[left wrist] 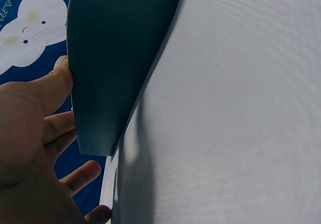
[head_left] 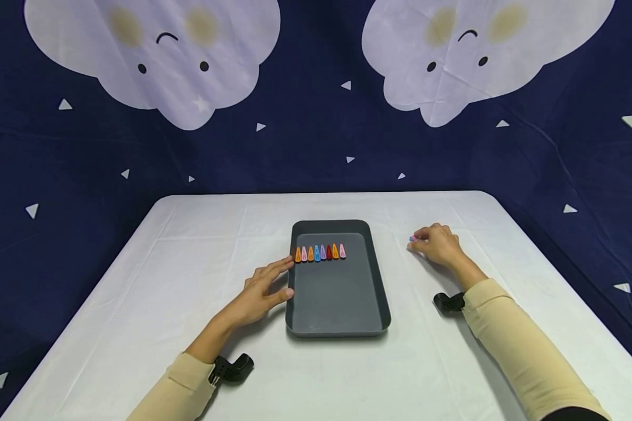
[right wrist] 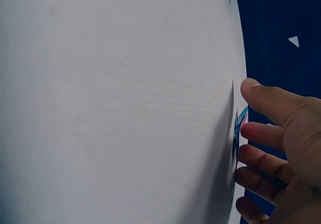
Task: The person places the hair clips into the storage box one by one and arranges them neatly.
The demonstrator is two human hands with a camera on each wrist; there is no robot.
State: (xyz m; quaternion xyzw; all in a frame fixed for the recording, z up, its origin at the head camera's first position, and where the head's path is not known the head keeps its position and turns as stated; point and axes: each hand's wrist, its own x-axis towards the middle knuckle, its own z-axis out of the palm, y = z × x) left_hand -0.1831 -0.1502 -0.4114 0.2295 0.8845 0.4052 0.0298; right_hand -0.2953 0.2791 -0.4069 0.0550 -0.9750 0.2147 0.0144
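My left hand [head_left: 263, 295] touches the left rim of a dark grey tray [head_left: 337, 304], its fingers fairly straight and its thumb against the side wall. A row of several snap hair clips [head_left: 320, 252], in orange, pink, blue, purple and red, lies across the upper part of the tray. To the right of the tray, my right hand [head_left: 439, 244] reaches down to a small bunch of blue and pink hair clips [head_left: 413, 238] on the table. In the right wrist view the clips [right wrist: 241, 126] sit by the index fingertip, with the thumb apart from it; the other fingers partly hide them.
A white cloth covers the table [head_left: 189, 263]. Behind it hangs a dark blue curtain [head_left: 316, 158] with clouds and small triangles. Black wrist camera mounts [head_left: 234, 369] stick out from both sleeves close over the table.
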